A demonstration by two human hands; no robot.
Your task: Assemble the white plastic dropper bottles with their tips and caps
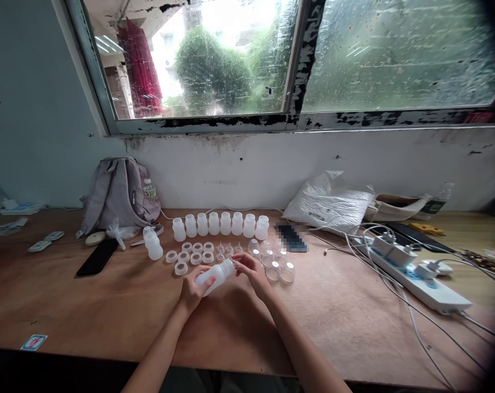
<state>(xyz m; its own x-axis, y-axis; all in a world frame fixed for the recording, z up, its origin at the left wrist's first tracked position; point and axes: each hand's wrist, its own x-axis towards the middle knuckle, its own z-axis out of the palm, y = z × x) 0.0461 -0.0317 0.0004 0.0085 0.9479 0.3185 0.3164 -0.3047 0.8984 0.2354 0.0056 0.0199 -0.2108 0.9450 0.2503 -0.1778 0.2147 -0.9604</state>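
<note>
My left hand is wrapped round a frosted white baby bottle, which tilts with its neck up to the right. At the bottle's mouth, the fingers of my right hand are pinched together; whatever small part sits between them is hard to make out. Just beyond my hands lie several white screw rings. Beside these stand several clear nipples, partly behind my right hand. Clear domed caps are grouped right of that hand. One bottle with a part fitted on top stands apart on the left.
A row of open white bottles lines the back of the wooden table. Left are a grey backpack and a black phone. Right are a dark pixelated phone, a silvery plastic bag and a power strip with trailing cables.
</note>
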